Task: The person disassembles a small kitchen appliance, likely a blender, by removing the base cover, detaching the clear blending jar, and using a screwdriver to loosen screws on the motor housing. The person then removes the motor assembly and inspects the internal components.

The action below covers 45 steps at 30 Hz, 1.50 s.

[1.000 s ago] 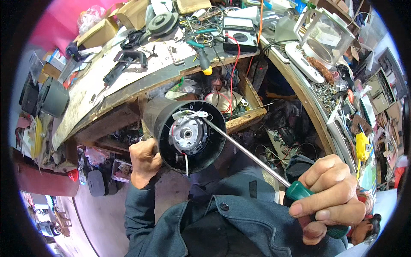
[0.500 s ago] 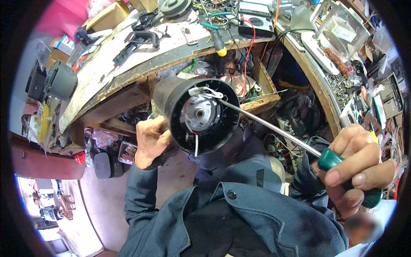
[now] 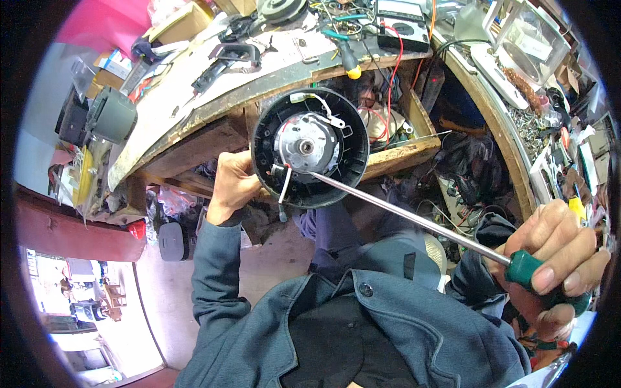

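Note:
My left hand (image 3: 231,187) grips the left side of a black cylindrical housing (image 3: 353,184), its fingertips hidden behind the wall. The housing's open end faces me, and a round silver motor (image 3: 309,137) sits inside with a shaft at its centre. A white wire lead with a connector (image 3: 335,121) lies along the motor's upper right; a white strip (image 3: 284,185) hangs at its lower left. In my closed right hand (image 3: 550,255) is a long screwdriver (image 3: 414,220) with a green handle. Its tip reaches into the housing, by the motor's lower edge; contact is unclear.
Beyond the housing curves a cluttered workbench (image 3: 155,142), bearing a yellow-ended screwdriver (image 3: 350,61) and a multimeter (image 3: 402,33) with a red lead. Below its edge is an open wooden drawer (image 3: 404,157). Small metal parts (image 3: 561,139) cover the right-hand bench.
The housing has turned to face me more squarely. The screwdriver tip has shifted from beside the connector at the upper right down to the motor's lower edge. Both hands keep their holds.

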Each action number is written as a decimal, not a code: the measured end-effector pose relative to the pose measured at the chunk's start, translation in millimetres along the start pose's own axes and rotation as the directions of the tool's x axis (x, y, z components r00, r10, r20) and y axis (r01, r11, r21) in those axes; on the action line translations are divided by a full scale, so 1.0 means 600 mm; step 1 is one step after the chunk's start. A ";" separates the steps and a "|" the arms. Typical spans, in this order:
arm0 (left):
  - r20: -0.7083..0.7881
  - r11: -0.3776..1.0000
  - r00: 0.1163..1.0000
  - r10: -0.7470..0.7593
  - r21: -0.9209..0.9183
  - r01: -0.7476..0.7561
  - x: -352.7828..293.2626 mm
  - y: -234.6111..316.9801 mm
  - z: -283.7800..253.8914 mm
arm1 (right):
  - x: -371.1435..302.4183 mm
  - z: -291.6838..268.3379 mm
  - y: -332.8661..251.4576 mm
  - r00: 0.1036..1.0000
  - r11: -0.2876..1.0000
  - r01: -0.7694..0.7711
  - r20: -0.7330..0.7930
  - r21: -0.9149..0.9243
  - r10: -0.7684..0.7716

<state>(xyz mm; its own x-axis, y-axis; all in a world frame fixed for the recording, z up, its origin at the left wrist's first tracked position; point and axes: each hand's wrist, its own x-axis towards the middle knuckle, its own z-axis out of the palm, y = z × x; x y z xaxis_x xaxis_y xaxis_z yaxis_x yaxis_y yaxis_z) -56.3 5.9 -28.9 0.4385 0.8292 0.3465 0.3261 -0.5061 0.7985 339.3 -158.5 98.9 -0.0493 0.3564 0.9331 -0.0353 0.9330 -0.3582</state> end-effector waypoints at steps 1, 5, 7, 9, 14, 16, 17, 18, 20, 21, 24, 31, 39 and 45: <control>0.017 0.998 0.999 -0.031 -0.060 0.032 -0.001 -0.006 -0.005 | 0.008 0.001 0.002 0.999 1.000 -0.003 0.039 0.028 0.002; 0.079 0.991 0.995 -0.054 -0.121 0.064 0.025 -0.001 -0.019 | 0.027 0.018 0.021 0.995 0.995 0.062 0.076 0.073 -0.068; 0.067 0.984 0.996 -0.052 -0.168 0.062 0.029 -0.013 -0.026 | 0.027 0.016 0.025 0.993 0.996 0.047 0.103 0.082 -0.056; 0.066 0.976 0.995 -0.073 -0.201 0.085 0.033 -0.017 -0.033 | 0.040 0.002 0.024 0.976 0.995 -0.013 0.219 0.100 -0.009; 0.120 0.959 0.986 -0.112 -0.248 0.139 0.045 -0.026 -0.043 | 0.002 -0.014 0.047 0.983 0.981 -0.049 0.184 0.187 0.014; 0.129 0.953 0.984 -0.123 -0.263 0.153 0.045 -0.027 -0.044 | 0.019 0.001 0.025 0.981 0.977 -0.143 0.151 0.155 0.120; 0.129 0.952 0.984 -0.125 -0.265 0.156 0.044 -0.029 -0.045 | 0.015 0.014 0.018 0.981 0.978 -0.182 0.091 0.102 0.173; 0.130 0.954 0.985 -0.114 -0.264 0.145 0.045 -0.030 -0.045 | 0.013 0.028 0.007 0.974 0.973 -0.227 0.030 0.046 0.226; 0.135 0.948 0.985 -0.111 -0.283 0.146 0.045 -0.034 -0.046 | -0.010 0.040 0.014 0.972 0.971 -0.232 -0.049 -0.053 0.230; 0.136 0.940 0.984 -0.119 -0.304 0.156 0.044 -0.040 -0.046 | -0.016 0.041 0.018 0.972 0.970 -0.230 -0.060 -0.078 0.226; 0.146 0.941 0.983 -0.108 -0.303 0.149 0.044 -0.039 -0.050 | -0.017 0.022 0.021 0.974 0.974 -0.218 0.045 -0.059 0.221; 0.093 0.938 0.991 -0.094 -0.327 0.119 0.042 -0.022 -0.039 | -0.019 0.028 0.038 0.979 0.981 -0.191 0.064 -0.028 0.192; 0.111 0.946 0.990 -0.088 -0.301 0.118 0.043 -0.024 -0.038 | 0.008 0.004 0.056 0.994 0.979 -0.083 0.084 0.188 0.068; 0.147 0.937 0.984 -0.101 -0.317 0.144 0.043 -0.026 -0.039 | 0.015 0.007 0.036 0.976 0.977 -0.212 -0.052 0.024 0.213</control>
<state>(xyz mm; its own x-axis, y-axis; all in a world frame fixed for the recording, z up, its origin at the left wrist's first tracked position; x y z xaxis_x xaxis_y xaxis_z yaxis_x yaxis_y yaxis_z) -70.0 40.5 -20.8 0.5216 0.8324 0.1875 0.1030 -0.2796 0.9546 334.2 -135.2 99.5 -0.0040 0.5491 0.8357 -0.0483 0.8346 -0.5487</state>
